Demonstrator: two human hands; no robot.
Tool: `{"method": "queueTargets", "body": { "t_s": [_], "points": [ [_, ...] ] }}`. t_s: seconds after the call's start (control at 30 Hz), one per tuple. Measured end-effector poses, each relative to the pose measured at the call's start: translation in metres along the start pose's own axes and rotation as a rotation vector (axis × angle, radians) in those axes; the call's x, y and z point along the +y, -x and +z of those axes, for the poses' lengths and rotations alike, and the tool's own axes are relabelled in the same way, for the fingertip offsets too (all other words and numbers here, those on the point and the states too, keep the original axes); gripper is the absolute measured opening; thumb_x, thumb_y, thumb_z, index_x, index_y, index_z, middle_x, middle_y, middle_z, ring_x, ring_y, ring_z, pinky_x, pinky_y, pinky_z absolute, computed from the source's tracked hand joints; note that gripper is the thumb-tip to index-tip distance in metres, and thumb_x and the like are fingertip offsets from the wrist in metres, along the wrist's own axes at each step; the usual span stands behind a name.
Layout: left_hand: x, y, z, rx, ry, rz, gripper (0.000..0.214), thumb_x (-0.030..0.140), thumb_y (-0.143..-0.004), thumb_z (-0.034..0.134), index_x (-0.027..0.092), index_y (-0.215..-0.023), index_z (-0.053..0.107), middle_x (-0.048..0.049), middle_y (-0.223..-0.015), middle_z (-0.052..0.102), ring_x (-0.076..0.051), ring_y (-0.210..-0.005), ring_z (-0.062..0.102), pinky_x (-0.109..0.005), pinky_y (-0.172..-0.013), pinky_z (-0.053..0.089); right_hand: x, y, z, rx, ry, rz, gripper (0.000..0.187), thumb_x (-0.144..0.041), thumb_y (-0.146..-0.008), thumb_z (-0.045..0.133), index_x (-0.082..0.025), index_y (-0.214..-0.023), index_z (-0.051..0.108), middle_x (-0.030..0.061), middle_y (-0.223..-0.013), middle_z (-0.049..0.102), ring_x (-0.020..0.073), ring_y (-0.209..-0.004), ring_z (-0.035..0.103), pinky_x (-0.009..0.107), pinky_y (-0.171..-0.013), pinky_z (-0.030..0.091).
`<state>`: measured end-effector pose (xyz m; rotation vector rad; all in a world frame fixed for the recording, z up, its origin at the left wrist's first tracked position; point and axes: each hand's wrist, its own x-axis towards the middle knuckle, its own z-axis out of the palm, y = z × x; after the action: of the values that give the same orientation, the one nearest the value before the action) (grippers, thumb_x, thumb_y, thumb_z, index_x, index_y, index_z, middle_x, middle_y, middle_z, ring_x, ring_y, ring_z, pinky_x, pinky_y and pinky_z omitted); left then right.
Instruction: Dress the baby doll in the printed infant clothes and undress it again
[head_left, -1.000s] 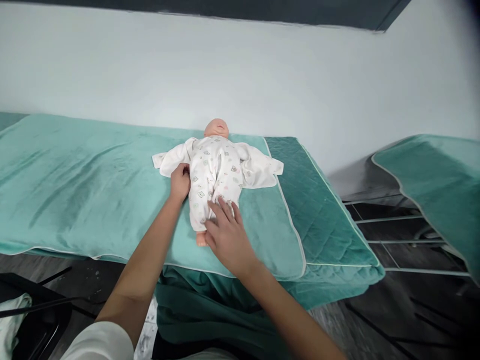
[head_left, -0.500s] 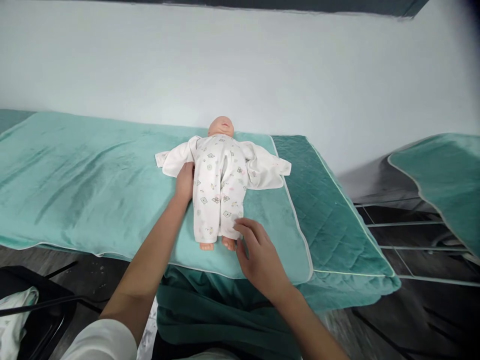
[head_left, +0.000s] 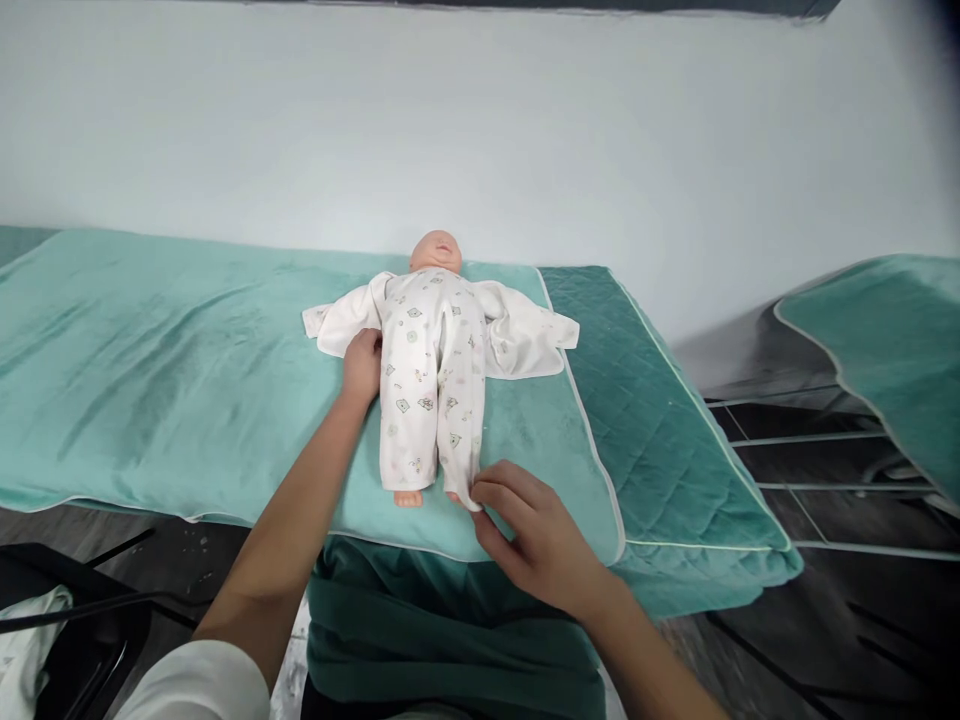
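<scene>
A baby doll (head_left: 436, 252) lies on its back with its head by the wall. It wears a white printed top with sleeves spread wide, and white printed trousers (head_left: 409, 410). My right hand (head_left: 529, 525) pinches the hem of the trouser leg on the right, drawing it into a point over that foot. The other foot (head_left: 408, 498) pokes out bare below its cuff. My left hand (head_left: 363, 365) rests against the doll's side, below the sleeve on the left; its fingertips are hidden by the clothing.
Under the doll is a light green velvety mat (head_left: 187, 380) over a darker quilted pad (head_left: 667, 450). A white wall (head_left: 480, 130) stands behind. To the right are a metal frame (head_left: 817, 487) and another green cover (head_left: 892, 350). A black chair (head_left: 112, 640) holds cloth at lower left.
My right hand has closed on the trouser hem and pulled it down and outward, covering most of that foot. My left hand stays at the doll's side.
</scene>
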<state>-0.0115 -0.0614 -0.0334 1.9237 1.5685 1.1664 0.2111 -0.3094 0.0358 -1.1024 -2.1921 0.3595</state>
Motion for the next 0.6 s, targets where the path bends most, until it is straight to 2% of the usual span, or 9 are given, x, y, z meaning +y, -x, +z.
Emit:
{"method": "queueTargets", "body": {
  "t_s": [0.1,0.17,0.23,0.4,0.47,0.6],
  "points": [
    [0.000,0.000,0.000,0.019,-0.025,-0.016,0.017,0.016,-0.084,0.045,0.021,-0.082,0.061,-0.0073,-0.093,0.068,-0.024,-0.091,0.059,-0.037,-0.087,0.048,0.009,-0.001,-0.010,-0.145,0.005,0.028,0.004,-0.019,-0.100,0.056,-0.023,-0.099,0.058,0.0043,-0.092,0.067,0.0202,-0.081,0.063,0.035,-0.072,0.050],
    [0.001,0.001,-0.001,-0.012,-0.074,0.028,0.020,0.015,-0.084,0.045,0.020,-0.083,0.064,-0.0087,-0.098,0.068,-0.024,-0.096,0.059,-0.037,-0.089,0.048,0.022,-0.002,-0.013,-0.218,-0.055,0.057,0.008,-0.026,-0.103,0.056,-0.023,-0.096,0.059,0.0029,-0.088,0.066,0.0189,-0.079,0.063,0.033,-0.070,0.048],
    [0.001,0.002,-0.001,-0.049,-0.124,0.070,0.023,0.015,-0.086,0.045,0.019,-0.085,0.067,-0.0099,-0.103,0.068,-0.025,-0.101,0.059,-0.037,-0.091,0.048,0.039,-0.006,-0.012,-0.198,-0.106,0.108,0.015,-0.028,-0.105,0.052,-0.023,-0.094,0.059,0.0027,-0.087,0.065,0.0180,-0.079,0.062,0.032,-0.070,0.048],
    [0.003,0.001,-0.002,-0.115,-0.214,0.112,0.025,0.017,-0.090,0.048,0.020,-0.085,0.073,-0.0107,-0.107,0.070,-0.028,-0.101,0.058,-0.038,-0.091,0.049,0.094,-0.036,0.002,0.149,0.010,0.281,0.014,-0.024,-0.103,0.048,-0.022,-0.098,0.061,0.0076,-0.099,0.067,0.0219,-0.090,0.064,0.037,-0.081,0.050],
    [0.005,0.001,-0.003,-0.131,-0.233,0.124,0.026,0.019,-0.091,0.049,0.020,-0.086,0.074,-0.0112,-0.108,0.071,-0.028,-0.100,0.059,-0.039,-0.091,0.049,0.119,-0.057,0.009,0.253,-0.007,0.314,0.015,-0.020,-0.098,0.049,-0.022,-0.101,0.063,0.0086,-0.105,0.068,0.0222,-0.093,0.065,0.038,-0.083,0.052],
    [0.006,0.001,-0.005,-0.136,-0.217,0.128,0.031,0.022,-0.095,0.046,0.019,-0.092,0.077,-0.0122,-0.110,0.073,-0.029,-0.101,0.059,-0.040,-0.090,0.049,0.163,-0.111,0.015,0.440,-0.101,0.407,0.018,-0.018,-0.089,0.050,-0.022,-0.101,0.063,0.0066,-0.102,0.069,0.0209,-0.090,0.066,0.036,-0.080,0.053]
  ]
}}
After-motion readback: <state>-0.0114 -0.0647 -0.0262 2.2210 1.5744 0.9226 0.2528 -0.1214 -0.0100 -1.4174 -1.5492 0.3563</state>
